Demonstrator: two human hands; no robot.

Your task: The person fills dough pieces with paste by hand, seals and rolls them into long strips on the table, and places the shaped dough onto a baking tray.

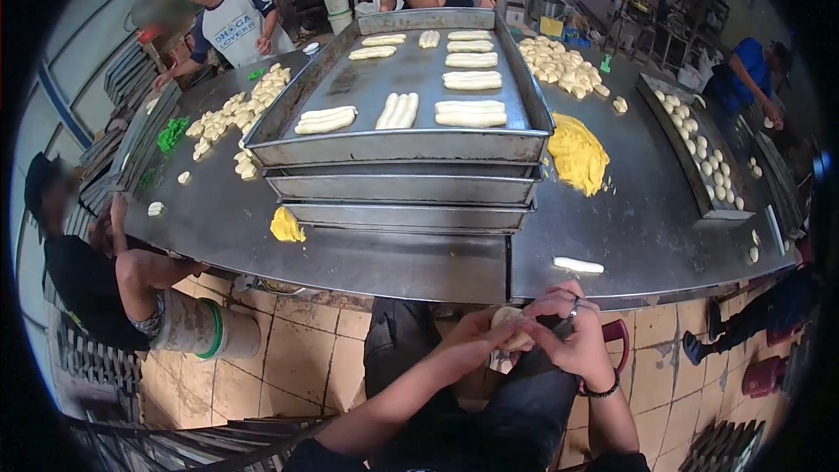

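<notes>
A small pale piece of dough point(509, 323) is held between my two hands, over my lap at the table's front edge. My left hand point(474, 336) grips its left side with bent fingers. On its right side my right hand point(566, 322), with a ring and a dark bracelet, pinches it. Just beyond my right hand, a white dough roll point(578, 265) lies on the metal table point(419, 267). Ahead stands a stack of metal trays point(398, 147); the top one holds several shaped dough pieces point(470, 114).
Yellow filling point(577, 156) lies right of the trays, a smaller lump point(286, 225) at front left. Dough pieces point(559, 65) are heaped on both sides. A long tray point(695, 149) of dough balls stands right. Several people sit or stand around the table; a bucket point(234, 332) is at lower left.
</notes>
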